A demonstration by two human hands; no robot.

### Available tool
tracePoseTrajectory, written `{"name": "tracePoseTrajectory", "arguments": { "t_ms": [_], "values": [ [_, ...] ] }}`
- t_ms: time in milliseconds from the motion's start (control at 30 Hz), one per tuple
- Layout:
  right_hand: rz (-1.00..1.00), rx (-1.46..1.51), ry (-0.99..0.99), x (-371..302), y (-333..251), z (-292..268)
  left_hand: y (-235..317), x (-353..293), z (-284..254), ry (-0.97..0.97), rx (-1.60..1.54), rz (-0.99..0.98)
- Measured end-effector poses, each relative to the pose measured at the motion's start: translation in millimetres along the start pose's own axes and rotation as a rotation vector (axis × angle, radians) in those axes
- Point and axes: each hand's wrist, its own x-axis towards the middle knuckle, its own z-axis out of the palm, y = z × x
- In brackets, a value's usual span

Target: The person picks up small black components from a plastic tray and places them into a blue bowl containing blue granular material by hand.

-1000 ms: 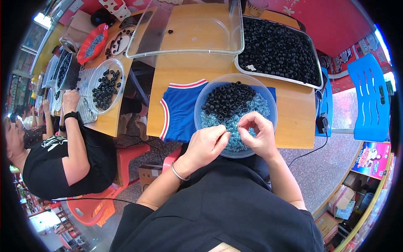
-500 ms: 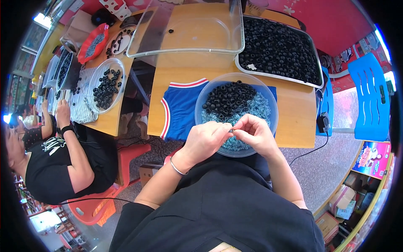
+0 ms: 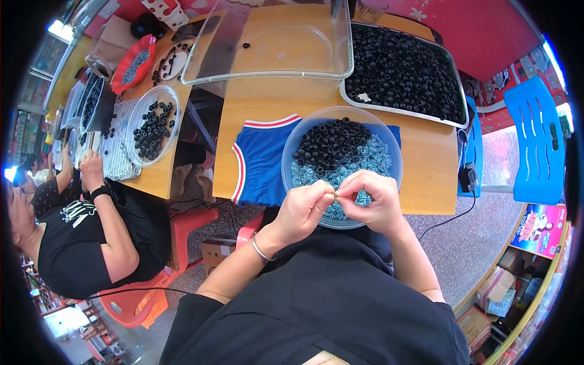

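Observation:
My left hand [image 3: 304,210] and my right hand [image 3: 372,201] meet fingertip to fingertip over the near rim of a clear round bowl [image 3: 291,149]. Between the fingertips sits a tiny part [image 3: 334,194], pinched from both sides; its kind is too small to tell. The bowl holds a heap of black rings [image 3: 328,143] at the back and pale blue small pieces [image 3: 377,155] in front. It stands on a blue cloth with red and white trim [image 3: 258,158] on a wooden table [image 3: 255,103].
A metal tray full of black rings [image 3: 401,67] lies at the back right, a clear empty tray [image 3: 267,42] at the back left. A person in black [image 3: 85,225] works at the left table with another bowl of rings [image 3: 152,125]. A blue chair [image 3: 538,146] stands right.
My hands have drawn together and slid slightly toward me, fingertips now pinching the small part. The person on the left has shifted their hand on the table.

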Motion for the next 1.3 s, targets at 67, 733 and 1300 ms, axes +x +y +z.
{"name": "tracePoseTrajectory", "arguments": {
  "t_ms": [67, 733, 1300],
  "values": [
    [-0.186, -0.159, 0.043, 2.8, -1.2, 1.1, 1.7, -1.6, -0.6, -0.030, -0.142, -0.130],
    [-0.023, -0.052, 0.057, -3.0, 6.1, 4.8, 5.2, 0.3, 5.5, 0.027, 0.062, -0.090],
    [-0.393, -0.341, 0.003, 4.1, 6.3, 6.3, -5.1, -1.2, 0.7, -0.046, -0.873, -0.511]
  ]
}}
